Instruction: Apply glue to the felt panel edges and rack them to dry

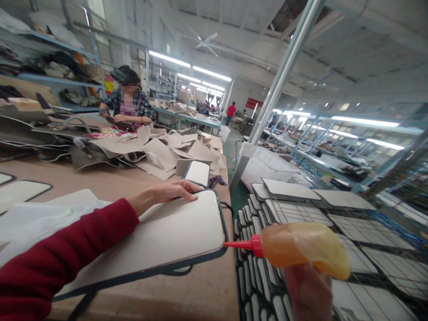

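Observation:
A long cream panel with a dark rounded edge lies tilted over the brown table. My left hand grips its far edge, thumb on top of the pale face. On the right, my right hand is wrapped round a soft bottle of amber liquid, held on its side. The bottle's red nozzle points left, and its tip meets the panel's right edge near the rounded corner. A thin yellowish line runs along that edge.
Beige and grey cut pieces are heaped across the back of the table. Racks of similar panels stand at the right, beside a slanted metal post. A person sits behind the heap.

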### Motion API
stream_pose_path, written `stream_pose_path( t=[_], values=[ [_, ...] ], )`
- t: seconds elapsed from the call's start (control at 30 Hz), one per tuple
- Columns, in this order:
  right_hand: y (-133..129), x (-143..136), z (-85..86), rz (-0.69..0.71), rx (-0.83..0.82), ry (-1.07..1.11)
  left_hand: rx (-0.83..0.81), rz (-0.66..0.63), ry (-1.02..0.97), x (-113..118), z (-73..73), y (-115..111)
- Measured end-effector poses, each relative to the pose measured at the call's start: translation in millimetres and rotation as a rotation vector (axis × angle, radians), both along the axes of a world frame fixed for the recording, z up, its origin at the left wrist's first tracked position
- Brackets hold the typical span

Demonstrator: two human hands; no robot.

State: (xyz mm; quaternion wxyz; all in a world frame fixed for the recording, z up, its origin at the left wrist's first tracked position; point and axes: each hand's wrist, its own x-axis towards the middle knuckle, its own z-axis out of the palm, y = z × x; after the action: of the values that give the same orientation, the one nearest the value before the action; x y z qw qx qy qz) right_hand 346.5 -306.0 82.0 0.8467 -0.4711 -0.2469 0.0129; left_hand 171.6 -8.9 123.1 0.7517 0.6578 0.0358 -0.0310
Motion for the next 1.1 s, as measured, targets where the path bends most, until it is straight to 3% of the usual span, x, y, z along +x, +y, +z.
stream_pose_path(
  t=[0.23,0.47,0.77,1.1],
  values=[
    [7,-10,10.8,-0.079,0.175,-0.040,-0.109,0.166,-0.025,7,-13.6,1],
    [14,-10,15.6,-0.134,0.232,-0.059,-0.269,0.297,-0.032,16,-26.6,-6],
    [28,-6,11.3,-0.129,0.196,-0.033,-0.360,0.495,-0.033,21,-34.6,-8],
    [40,5,-3.1,-0.053,0.076,-0.042,-0.376,0.601,-0.049,25,-36.1,0]
  ],
)
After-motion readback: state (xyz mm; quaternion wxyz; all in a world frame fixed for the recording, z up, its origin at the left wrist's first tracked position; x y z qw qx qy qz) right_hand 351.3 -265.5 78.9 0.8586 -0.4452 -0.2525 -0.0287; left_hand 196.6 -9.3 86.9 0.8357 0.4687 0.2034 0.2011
